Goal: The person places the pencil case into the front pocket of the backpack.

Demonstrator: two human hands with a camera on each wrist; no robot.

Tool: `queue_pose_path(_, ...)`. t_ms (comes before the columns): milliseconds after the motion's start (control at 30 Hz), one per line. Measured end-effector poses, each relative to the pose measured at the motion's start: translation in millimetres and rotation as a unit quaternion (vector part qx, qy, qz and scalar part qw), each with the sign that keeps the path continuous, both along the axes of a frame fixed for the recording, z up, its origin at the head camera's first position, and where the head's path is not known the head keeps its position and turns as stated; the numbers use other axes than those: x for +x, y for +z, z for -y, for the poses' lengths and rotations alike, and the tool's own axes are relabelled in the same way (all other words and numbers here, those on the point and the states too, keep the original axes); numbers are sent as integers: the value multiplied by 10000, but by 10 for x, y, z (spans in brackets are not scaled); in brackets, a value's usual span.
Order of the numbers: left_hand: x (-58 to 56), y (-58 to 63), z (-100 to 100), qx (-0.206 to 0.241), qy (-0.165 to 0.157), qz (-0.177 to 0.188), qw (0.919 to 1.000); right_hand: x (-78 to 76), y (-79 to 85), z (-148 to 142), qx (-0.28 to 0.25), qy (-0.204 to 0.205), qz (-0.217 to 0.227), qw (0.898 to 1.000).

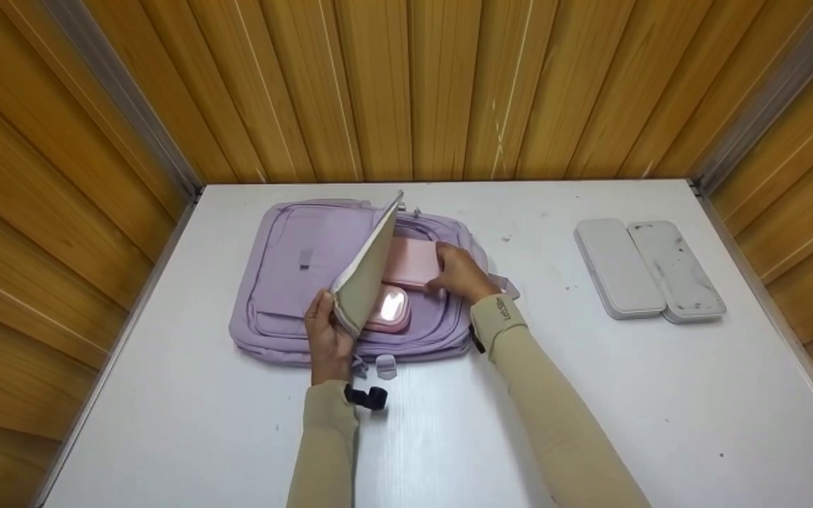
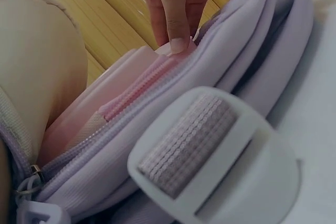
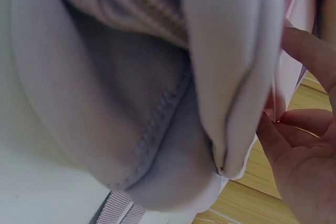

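Observation:
A purple backpack [image 1: 286, 282] lies flat on the white table with its front unzipped. My left hand [image 1: 327, 339] grips the edge of its raised flap [image 1: 368, 275], whose cream lining faces right. With thumb and fingers, my right hand [image 1: 461, 274] holds the right end of a flat pink box [image 1: 412, 262] in the opening. Nearer to me, a rounded pink case [image 1: 391, 310] with a shiny top lies partly behind the flap. From the left wrist, the right hand [image 2: 181, 9] shows above the zipped edge, its thumb on the pink things.
A flat whitish case [image 1: 622, 268] lies at the right of the table beside a similar, dark-marked piece [image 1: 678, 271]. A pale strap buckle [image 2: 215, 156] hangs at the backpack's near side. Wood-patterned walls [image 1: 442, 92] close off the table's back and sides.

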State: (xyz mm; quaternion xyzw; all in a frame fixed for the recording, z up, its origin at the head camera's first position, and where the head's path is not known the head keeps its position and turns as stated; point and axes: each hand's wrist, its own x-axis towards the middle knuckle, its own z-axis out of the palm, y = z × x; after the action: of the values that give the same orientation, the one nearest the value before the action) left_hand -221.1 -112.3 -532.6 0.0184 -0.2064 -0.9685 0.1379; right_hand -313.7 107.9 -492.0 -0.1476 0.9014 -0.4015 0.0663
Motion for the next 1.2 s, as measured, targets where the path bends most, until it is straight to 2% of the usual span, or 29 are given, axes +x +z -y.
queue_pose_path(367, -1, -7, 18, 305, 102, 115, 9994, -32, -12, 108, 182, -18, 144, 9997)
queue_pose_path(533, 7, -8, 17, 322, 83, -19, 9994, -27, -24, 143, 24, -15, 166, 9999)
queue_pose_path(867, -17, -39, 19, 326, 135, 14, 9994, -34, -60, 208, -245, -90, 414, 9988)
queue_pose_path(1200, -8, -54, 11, 340, 13, 78, 9994, -33, -113, 252, -448, 31, 227, 9987)
